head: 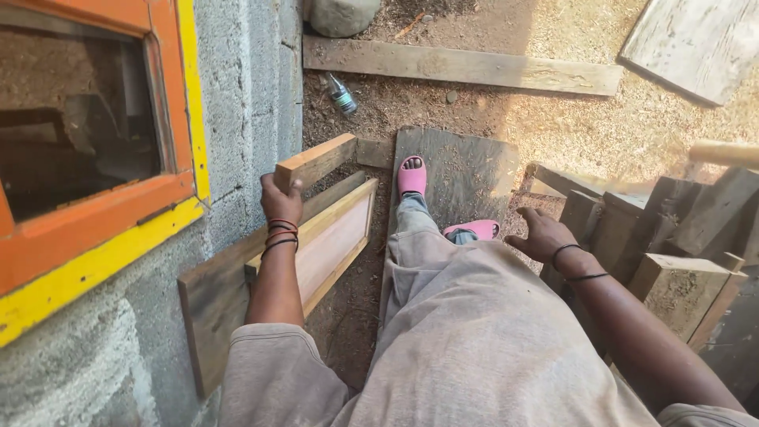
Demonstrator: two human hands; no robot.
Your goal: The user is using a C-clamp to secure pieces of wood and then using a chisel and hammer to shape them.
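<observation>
Our left hand (281, 199) clamps its fingers on the wood block (315, 162) at ten o'clock, steadying it above the leaning frame (336, 237); our right hand (545, 236) hovers, fingers apart.

It is daytime and the light is strong. Sun comes from about two o'clock. The sawdust ground (632, 134) at one o'clock is very bright and looks washed out, and the pale board (700, 43) there glares a bit. The grey wall (245, 87) at eleven o'clock sits in soft shade. The window (75, 119) at nine o'clock is dark inside. Most of the picture looks sharp. Straight lines bend a little near the edges.
</observation>
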